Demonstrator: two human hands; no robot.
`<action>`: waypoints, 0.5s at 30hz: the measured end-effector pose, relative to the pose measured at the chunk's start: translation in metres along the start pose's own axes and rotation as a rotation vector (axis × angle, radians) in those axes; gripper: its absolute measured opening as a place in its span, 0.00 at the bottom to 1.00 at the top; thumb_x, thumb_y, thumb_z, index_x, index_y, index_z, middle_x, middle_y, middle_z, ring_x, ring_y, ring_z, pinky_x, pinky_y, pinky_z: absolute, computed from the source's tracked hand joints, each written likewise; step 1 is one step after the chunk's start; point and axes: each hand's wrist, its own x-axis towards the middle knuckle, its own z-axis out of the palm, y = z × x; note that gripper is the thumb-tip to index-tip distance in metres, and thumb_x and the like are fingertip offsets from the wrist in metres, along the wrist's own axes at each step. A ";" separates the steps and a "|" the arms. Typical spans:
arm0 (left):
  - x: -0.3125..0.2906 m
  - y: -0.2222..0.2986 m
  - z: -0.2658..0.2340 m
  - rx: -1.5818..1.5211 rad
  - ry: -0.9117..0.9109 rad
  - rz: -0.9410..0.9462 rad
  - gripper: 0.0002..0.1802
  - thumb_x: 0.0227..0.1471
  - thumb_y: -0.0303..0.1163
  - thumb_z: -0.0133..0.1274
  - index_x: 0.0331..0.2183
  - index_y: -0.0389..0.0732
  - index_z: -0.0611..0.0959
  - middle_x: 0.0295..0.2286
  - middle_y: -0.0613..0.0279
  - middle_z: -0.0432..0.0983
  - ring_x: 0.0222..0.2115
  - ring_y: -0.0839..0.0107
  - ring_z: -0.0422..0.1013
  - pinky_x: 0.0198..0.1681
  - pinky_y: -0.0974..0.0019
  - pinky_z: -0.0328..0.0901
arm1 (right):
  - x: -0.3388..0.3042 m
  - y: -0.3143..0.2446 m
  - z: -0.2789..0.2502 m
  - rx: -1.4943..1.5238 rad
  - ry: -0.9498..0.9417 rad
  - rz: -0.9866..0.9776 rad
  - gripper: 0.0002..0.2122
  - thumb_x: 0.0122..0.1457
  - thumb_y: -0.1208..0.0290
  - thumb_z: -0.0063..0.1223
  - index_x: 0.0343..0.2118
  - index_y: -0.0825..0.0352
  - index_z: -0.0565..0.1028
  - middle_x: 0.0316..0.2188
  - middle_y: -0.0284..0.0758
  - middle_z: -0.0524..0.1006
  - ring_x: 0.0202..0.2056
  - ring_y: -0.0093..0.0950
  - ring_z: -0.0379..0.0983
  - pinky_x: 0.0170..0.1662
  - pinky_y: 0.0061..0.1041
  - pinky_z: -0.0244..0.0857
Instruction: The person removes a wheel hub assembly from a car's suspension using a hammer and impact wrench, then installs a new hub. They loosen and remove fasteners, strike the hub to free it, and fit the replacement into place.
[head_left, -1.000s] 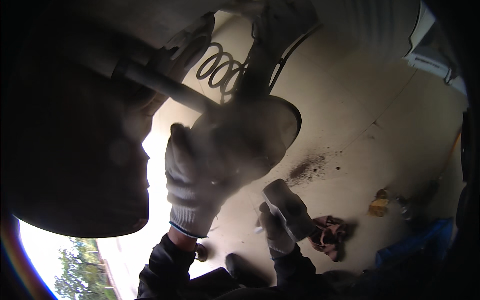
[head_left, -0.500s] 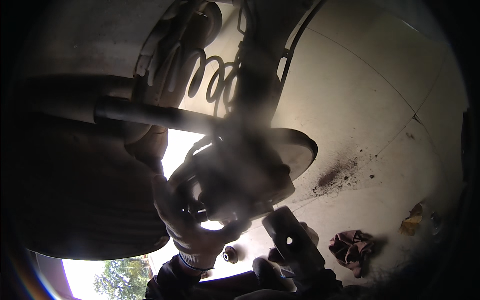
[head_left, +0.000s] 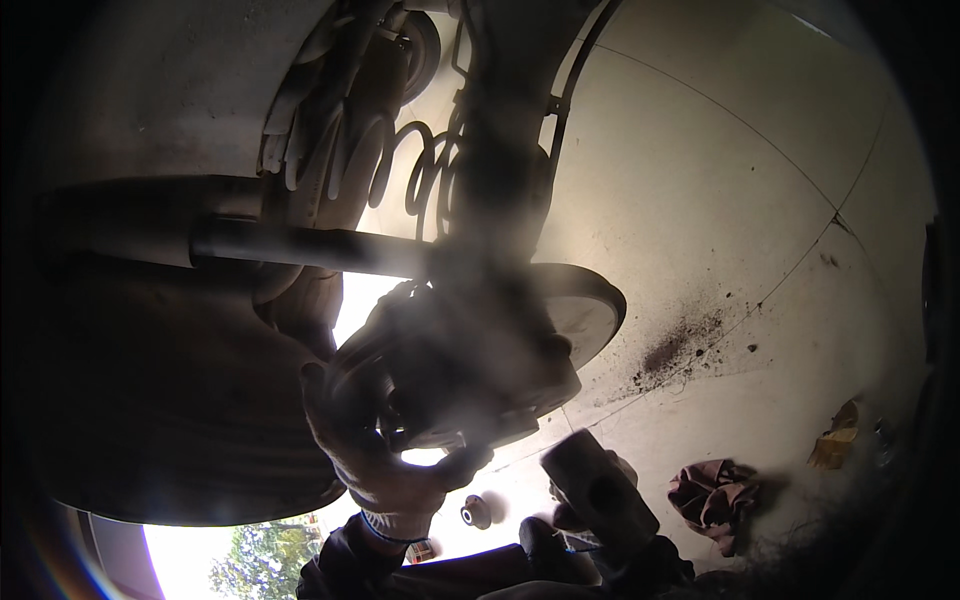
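My left hand (head_left: 390, 480), in a pale knitted glove with a blue-edged cuff, is wrapped round the lower edge of a dark wheel hub assembly (head_left: 465, 375). Its thumb and fingers lie on either side of that edge. A round disc (head_left: 590, 315) sticks out at the assembly's right. My right hand (head_left: 568, 514) grips a hammer with a blocky dark head (head_left: 602, 492), held below and right of the assembly and apart from it. The head hides most of that hand and the handle. Blur and shadow hide the middle of the assembly.
A coil spring (head_left: 420, 165) and a dark shaft (head_left: 310, 247) run above the hub. The large dark wheel-like shape (head_left: 180, 400) fills the left. On the floor lie a small round metal part (head_left: 476, 512), a crumpled brown cloth (head_left: 714, 495), dirt (head_left: 680, 345) and a yellowish scrap (head_left: 836, 435).
The hammer has moved slightly down and right and tilted, so light no longer shows through the hole in its head. My left hand keeps its hold. The whole view has shifted a little.
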 end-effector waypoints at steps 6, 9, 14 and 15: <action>0.004 0.003 0.004 -0.121 0.101 -0.041 0.59 0.32 0.41 0.74 0.62 0.32 0.62 0.53 0.38 0.74 0.54 0.48 0.73 0.60 0.46 0.64 | 0.004 0.006 0.004 0.165 -0.148 0.270 0.13 0.51 0.64 0.66 0.37 0.57 0.75 0.25 0.28 0.78 0.26 0.28 0.77 0.28 0.32 0.68; 0.007 0.000 -0.008 0.090 -0.127 0.001 0.67 0.30 0.40 0.76 0.65 0.31 0.53 0.55 0.36 0.71 0.56 0.45 0.71 0.63 0.45 0.62 | 0.003 0.000 0.011 -0.068 0.094 0.175 0.14 0.48 0.63 0.65 0.38 0.55 0.75 0.23 0.27 0.78 0.26 0.33 0.78 0.29 0.38 0.69; -0.003 -0.003 -0.005 0.032 -0.024 -0.070 0.69 0.28 0.39 0.76 0.65 0.30 0.53 0.54 0.38 0.72 0.55 0.45 0.71 0.64 0.45 0.61 | 0.004 0.005 0.011 -0.064 0.205 -0.006 0.15 0.49 0.62 0.66 0.40 0.53 0.75 0.25 0.30 0.76 0.26 0.35 0.78 0.26 0.41 0.67; -0.006 -0.004 0.001 -0.021 0.056 -0.054 0.67 0.28 0.39 0.76 0.64 0.29 0.56 0.54 0.38 0.72 0.55 0.45 0.71 0.64 0.45 0.61 | 0.005 0.006 0.011 0.084 0.182 0.021 0.15 0.49 0.61 0.67 0.40 0.53 0.75 0.25 0.31 0.76 0.25 0.36 0.77 0.26 0.41 0.67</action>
